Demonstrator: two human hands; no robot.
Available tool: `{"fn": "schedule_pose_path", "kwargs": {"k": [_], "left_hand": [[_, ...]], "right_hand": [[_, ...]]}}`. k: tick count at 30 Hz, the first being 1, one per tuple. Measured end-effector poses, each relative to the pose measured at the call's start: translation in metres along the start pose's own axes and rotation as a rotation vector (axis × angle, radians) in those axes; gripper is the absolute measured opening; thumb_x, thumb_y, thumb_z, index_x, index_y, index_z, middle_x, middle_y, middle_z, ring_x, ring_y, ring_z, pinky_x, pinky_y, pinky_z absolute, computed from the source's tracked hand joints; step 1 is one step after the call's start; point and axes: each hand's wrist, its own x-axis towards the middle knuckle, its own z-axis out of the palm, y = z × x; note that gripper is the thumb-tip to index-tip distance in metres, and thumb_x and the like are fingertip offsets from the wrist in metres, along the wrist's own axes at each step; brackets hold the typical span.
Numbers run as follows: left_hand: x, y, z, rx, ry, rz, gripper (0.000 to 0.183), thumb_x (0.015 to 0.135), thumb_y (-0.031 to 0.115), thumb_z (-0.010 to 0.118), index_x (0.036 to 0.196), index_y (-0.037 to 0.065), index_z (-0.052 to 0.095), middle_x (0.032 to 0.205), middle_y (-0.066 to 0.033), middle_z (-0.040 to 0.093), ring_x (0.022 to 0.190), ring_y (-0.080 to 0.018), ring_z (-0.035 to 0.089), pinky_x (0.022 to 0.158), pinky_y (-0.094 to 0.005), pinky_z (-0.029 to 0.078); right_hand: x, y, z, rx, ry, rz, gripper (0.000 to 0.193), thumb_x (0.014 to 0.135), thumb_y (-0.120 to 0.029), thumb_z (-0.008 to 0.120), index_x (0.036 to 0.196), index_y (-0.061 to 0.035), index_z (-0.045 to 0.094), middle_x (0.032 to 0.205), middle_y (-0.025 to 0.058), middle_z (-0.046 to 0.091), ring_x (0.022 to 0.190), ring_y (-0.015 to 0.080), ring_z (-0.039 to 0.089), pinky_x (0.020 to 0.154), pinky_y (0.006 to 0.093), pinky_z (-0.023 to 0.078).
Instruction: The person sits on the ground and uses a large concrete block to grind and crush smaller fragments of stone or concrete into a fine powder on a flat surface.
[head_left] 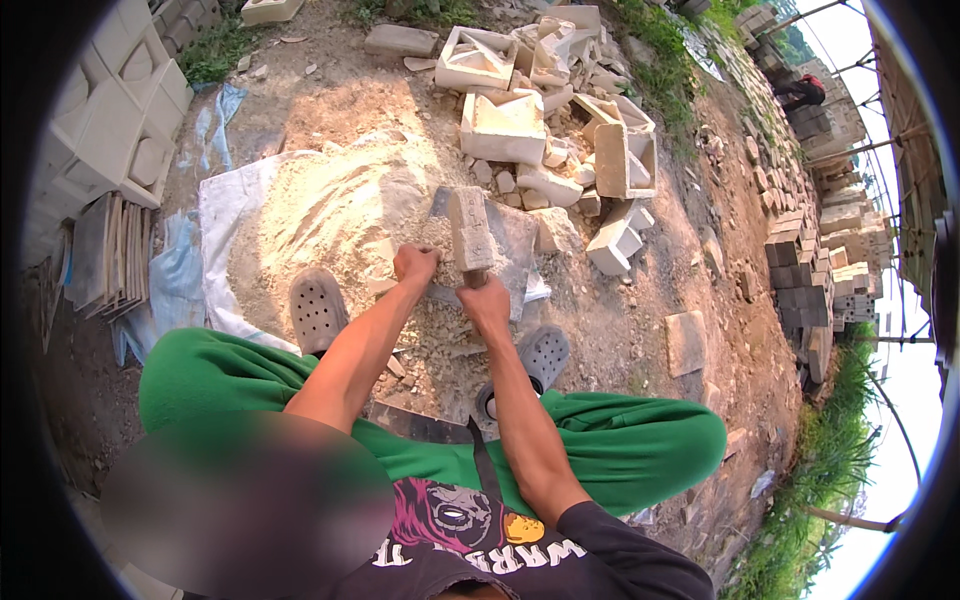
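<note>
Hammer is gripped by the handle in the right hand, fingers wrapped just below the block-shaped, dusty head; head is pointed away from the body, over the grey slab near the right edge of the white sheet. Contact between head and slab can't be confirmed from this angle. Left hand is held low left of the hammer, fingers bent, next to pale fragments; whether anything is pinched in it can't be told. Most of the sheet is covered by a heap of crushed pale material, spread from near its left edge toward the slab; its upper left corner and left edge are left exposed. Left clog is planted by the sheet's lower edge, right clog on the ground below the slab. Broken hollow blocks are piled on the ground beyond the sheet's upper right side, with a small pale block tipped at the pile's near end. Flat stone is set apart to the right. Past the sheet's left edge: blue plastic is crumpled beside thin boards leaned together, with pale moulded blocks stacked above. Grey bricks are stacked at far right; another person is seen bent over in the distance.
</note>
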Motion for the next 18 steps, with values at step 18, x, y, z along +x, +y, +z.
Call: {"fn": "schedule_pose_path", "kwargs": {"k": [18], "left_hand": [[0.003, -0.002, -0.005, -0.043, -0.073, -0.051, 0.024, 0.077, 0.026, 0.077, 0.092, 0.008, 0.08, 0.084, -0.0114, 0.076, 0.076, -0.0219, 0.072, 0.074, -0.0344, 0.056]], "right_hand": [[-0.001, -0.007, -0.007, -0.046, -0.083, 0.033, 0.045, 0.07, -0.032, 0.072, 0.105, -0.0041, 0.069, 0.097, 0.0231, 0.071, 0.094, 0.0414, 0.068, 0.082, 0.0471, 0.054]]}}
